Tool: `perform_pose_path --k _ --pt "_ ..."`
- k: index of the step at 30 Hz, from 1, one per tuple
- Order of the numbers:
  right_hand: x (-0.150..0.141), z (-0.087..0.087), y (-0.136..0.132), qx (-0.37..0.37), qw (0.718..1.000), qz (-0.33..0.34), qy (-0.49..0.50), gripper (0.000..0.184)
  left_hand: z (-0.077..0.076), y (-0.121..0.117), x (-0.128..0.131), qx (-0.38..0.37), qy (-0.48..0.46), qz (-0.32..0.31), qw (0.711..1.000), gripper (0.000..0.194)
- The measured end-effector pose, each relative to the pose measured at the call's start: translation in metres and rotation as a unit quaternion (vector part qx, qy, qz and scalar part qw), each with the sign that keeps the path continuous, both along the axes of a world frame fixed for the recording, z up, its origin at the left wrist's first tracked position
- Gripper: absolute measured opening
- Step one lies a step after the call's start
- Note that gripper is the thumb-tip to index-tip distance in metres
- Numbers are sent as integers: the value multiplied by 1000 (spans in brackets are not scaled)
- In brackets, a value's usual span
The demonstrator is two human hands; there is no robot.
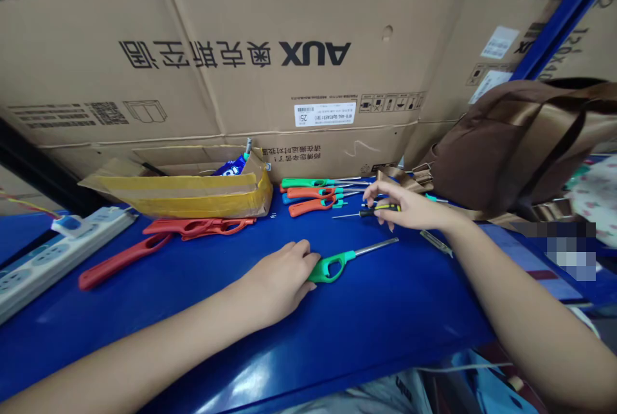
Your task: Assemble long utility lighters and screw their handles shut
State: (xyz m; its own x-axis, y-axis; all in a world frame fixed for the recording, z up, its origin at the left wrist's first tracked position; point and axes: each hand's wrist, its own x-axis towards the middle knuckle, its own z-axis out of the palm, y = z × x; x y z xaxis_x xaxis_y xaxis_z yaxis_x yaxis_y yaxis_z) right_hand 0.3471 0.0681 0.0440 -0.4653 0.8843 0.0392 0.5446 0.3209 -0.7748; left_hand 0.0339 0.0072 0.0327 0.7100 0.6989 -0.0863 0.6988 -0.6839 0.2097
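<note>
My left hand (284,279) is closed around the green handle of a gas lighter (332,266). The lighter's metal tube points right, just over the blue table. My right hand (409,205) is at a screwdriver (369,212) with a black and yellow handle, its thin shaft pointing left. The fingers are curved but apart around the handle, and no firm grip on it shows. Behind them lie several gas lighters in a group, among them a green lighter (303,182) and an orange lighter (313,207).
A taped cardboard box (193,198) stands at the back left, with red lighter casings (197,227) before it and a loose red half (125,260). A power strip (62,253) lies at far left. A brown bag (482,144) sits right. Large cartons (241,2) form the back wall.
</note>
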Motion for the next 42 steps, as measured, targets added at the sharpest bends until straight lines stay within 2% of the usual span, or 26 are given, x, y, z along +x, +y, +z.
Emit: perform_pose_path --k 2,4,6,8,10,13,14,20,23,27,31,35,38,42 --pt "9 1 0 -5 995 24 -100 33 17 10 1 -44 -20 -28 998 23" --pt "17 3 0 5 983 20 -184 30 43 24 -6 -102 -42 -71 991 22" --pt "24 5 1 10 974 10 -225 29 70 42 -16 -134 -28 -110 984 23" --pt "28 5 1 5 969 2 -247 29 92 62 -22 -120 -27 -102 987 29" --pt "29 3 2 -8 963 -1 -271 26 101 81 -21 -68 -6 -57 996 30" --pt "25 -3 2 -14 956 -4 -293 21 93 109 -4 81 57 50 994 33" --pt "24 -6 2 -8 955 -7 -296 20 86 117 4 98 70 68 990 31" --pt "18 -11 1 21 949 -23 -314 18 41 150 36 164 88 147 972 26" --pt "19 -11 0 24 946 -25 -321 18 27 157 41 189 80 164 965 36" --pt "22 -15 3 34 945 -23 -323 17 15 158 46 212 70 179 958 35" --pt "23 -18 5 46 946 -24 -320 14 12 150 49 225 51 170 958 26" --pt "22 -14 4 52 948 -26 -314 8 14 125 41 243 12 141 960 31" --pt "24 -6 3 59 950 -39 -304 13 15 95 22 239 -13 110 965 29" --pt "32 -2 6 101 946 -92 -295 19 14 65 -24 223 -47 110 967 30"
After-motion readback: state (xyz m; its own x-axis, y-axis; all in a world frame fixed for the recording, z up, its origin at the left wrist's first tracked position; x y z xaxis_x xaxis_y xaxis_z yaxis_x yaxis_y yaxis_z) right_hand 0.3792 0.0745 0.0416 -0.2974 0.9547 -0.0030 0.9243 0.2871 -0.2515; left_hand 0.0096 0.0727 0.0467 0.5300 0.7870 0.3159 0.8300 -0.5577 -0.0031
